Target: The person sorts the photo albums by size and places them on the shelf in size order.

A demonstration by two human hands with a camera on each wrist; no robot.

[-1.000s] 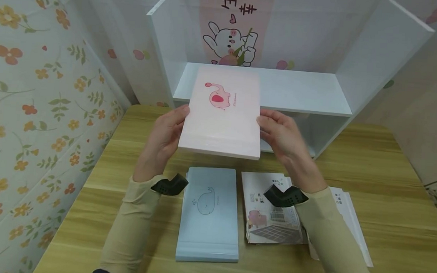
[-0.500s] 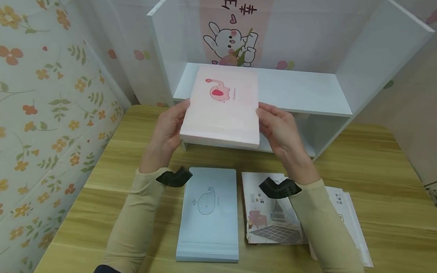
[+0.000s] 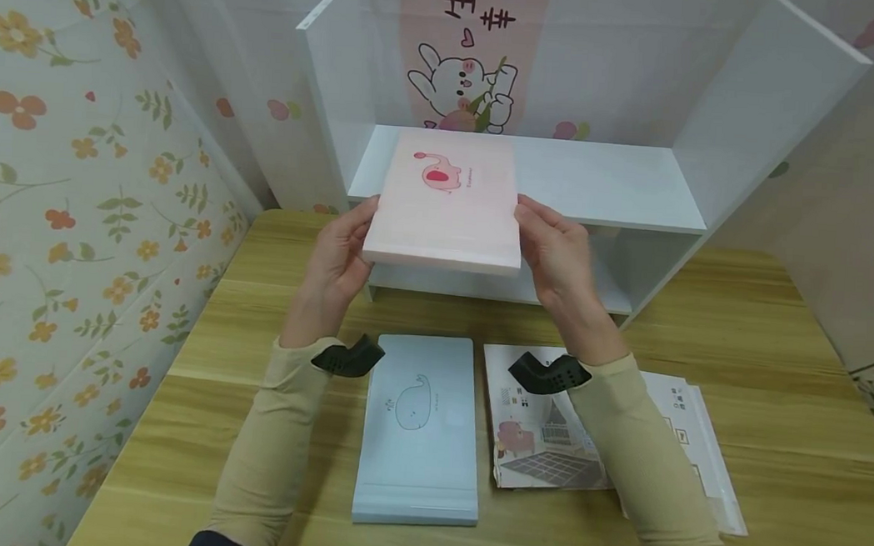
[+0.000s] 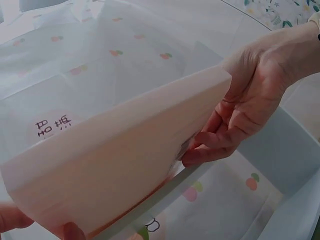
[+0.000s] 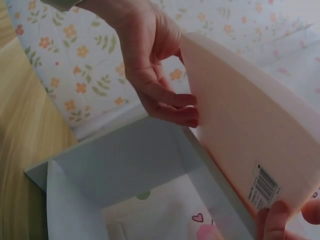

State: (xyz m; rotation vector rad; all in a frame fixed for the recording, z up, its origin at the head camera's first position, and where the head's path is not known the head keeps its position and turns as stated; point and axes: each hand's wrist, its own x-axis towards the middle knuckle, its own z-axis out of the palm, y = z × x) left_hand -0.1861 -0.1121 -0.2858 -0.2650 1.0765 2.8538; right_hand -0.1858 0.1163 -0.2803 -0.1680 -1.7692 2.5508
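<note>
A pink notebook (image 3: 448, 215) with a red elephant drawing is held up in front of the white shelf's upper board (image 3: 593, 182), overlapping it in the head view. My left hand (image 3: 335, 267) grips its left side, thumb near the top face and fingers beneath. On the opposite side my right hand (image 3: 564, 260) holds it the same way. The right wrist view shows a barcode sticker (image 5: 264, 185) on the notebook's underside. Below, a light blue notebook (image 3: 419, 439) with a whale drawing lies on the wooden table.
The white shelf (image 3: 747, 117) has tall side panels and a lower compartment (image 3: 626, 259). Right of the blue notebook lie a printed package (image 3: 546, 459) with a pink pig picture and white papers (image 3: 711, 457), partly under my right forearm. A floral curtain (image 3: 93, 244) hangs at the left.
Both hands have carried the pink notebook a little forward, its near edge moving away toward the shelf and tilting flatter. My right forearm has shifted slightly left. The things on the table stay put.
</note>
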